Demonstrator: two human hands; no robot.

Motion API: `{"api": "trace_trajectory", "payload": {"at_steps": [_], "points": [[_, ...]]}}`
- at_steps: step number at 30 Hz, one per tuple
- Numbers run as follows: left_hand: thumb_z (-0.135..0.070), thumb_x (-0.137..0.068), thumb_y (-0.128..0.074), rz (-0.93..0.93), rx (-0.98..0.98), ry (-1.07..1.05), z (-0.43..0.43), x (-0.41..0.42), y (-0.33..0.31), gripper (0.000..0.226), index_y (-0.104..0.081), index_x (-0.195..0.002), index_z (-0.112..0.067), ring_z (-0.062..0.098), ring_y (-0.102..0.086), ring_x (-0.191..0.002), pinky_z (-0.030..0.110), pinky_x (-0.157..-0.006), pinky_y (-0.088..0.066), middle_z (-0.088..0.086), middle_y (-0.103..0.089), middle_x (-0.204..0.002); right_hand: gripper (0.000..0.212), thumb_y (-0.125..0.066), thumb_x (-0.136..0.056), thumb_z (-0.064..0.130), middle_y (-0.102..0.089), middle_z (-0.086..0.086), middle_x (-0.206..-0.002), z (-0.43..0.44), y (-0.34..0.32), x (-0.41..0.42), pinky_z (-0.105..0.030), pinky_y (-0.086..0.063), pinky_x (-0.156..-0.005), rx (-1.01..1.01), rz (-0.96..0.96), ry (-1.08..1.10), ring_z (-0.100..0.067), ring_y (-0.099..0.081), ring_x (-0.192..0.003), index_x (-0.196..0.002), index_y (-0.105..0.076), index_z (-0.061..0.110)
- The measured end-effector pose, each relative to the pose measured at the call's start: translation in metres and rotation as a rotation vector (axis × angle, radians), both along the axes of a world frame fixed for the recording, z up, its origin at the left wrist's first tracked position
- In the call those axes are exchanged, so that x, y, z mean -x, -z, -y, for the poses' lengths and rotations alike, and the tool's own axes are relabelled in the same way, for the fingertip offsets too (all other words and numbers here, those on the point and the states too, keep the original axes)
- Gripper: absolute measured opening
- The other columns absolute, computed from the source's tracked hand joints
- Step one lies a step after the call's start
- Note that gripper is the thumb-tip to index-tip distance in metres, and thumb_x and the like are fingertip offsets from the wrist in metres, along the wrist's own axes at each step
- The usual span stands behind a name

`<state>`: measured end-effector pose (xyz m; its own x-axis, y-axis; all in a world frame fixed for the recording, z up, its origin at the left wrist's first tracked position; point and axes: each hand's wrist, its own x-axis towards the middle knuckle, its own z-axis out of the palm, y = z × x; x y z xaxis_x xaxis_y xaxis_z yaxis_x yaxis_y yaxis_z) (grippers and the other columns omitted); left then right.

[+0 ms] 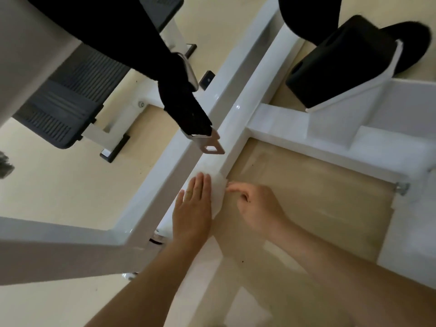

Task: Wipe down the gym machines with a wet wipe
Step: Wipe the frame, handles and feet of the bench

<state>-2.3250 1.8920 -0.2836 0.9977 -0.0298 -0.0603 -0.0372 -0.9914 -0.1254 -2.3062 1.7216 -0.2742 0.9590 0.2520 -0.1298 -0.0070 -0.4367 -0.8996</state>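
The left hand [192, 208] lies flat, fingers straight and together, pressing the soft white wet wipe [218, 195] onto the gym machine's glossy white beam [162, 171]. Just beside it, the right hand [257, 208], fingers curled, pinches the wet wipe's edge. Beyond the fingertips hangs a black strap [186, 105] with a flat metal buckle [208, 143].

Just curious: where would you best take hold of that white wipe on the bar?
By its loose right edge, coming from the right: the wet wipe drapes over the white bar, the left hand lies flat on the rest, and the right hand pinches there.
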Motion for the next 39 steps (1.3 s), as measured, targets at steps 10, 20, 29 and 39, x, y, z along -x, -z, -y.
{"api": "trace_trajectory", "payload": {"at_steps": [10,20,29,39], "points": [[-0.014,-0.099,-0.041,0.008,-0.033,0.064,0.065,-0.117,0.01,0.064,-0.007,-0.152,0.001,0.034,-0.013,-0.147,0.048,-0.119,-0.016,0.019,-0.008,-0.16,0.035,-0.054,-0.088,0.003,-0.069,0.008,-0.117,0.081,0.005,0.005,0.002,-0.035,-0.084,0.083,-0.063,0.055,0.001,-0.06,-0.105,-0.111,-0.073,0.021],[-0.003,-0.093,-0.047,-0.005,0.168,0.234,0.141,-0.163,0.0,0.082,0.008,-0.153,-0.012,0.022,0.008,-0.148,0.043,-0.12,0.002,0.006,0.01,-0.162,0.035,-0.059,-0.086,0.004,-0.068,0.024,-0.073,0.127,-0.01,0.024,-0.017,-0.05,-0.069,0.105,-0.08,0.153,-0.001,-0.064,-0.071,-0.079,-0.072,0.036],[-0.012,-0.091,-0.055,-0.034,-0.039,0.346,0.123,-0.161,-0.001,0.091,0.012,-0.153,-0.014,0.02,0.008,-0.148,0.045,-0.118,0.007,0.004,0.011,-0.162,0.031,-0.05,-0.087,0.009,-0.067,0.006,-0.109,0.15,-0.007,0.014,-0.02,-0.043,-0.084,0.293,0.112,0.291,-0.007,-0.06,-0.095,-0.108,-0.071,0.019],[-0.002,-0.094,-0.038,0.123,0.611,0.164,0.194,-0.104,0.003,0.049,-0.045,-0.14,-0.015,0.022,-0.043,-0.133,0.042,-0.118,-0.024,0.004,-0.05,-0.142,0.043,-0.037,-0.077,0.02,-0.07,-0.007,-0.105,0.17,-0.007,0.03,-0.04,-0.043,-0.094,0.757,0.327,0.253,-0.027,-0.063,-0.106,-0.103,-0.071,0.011]]}}
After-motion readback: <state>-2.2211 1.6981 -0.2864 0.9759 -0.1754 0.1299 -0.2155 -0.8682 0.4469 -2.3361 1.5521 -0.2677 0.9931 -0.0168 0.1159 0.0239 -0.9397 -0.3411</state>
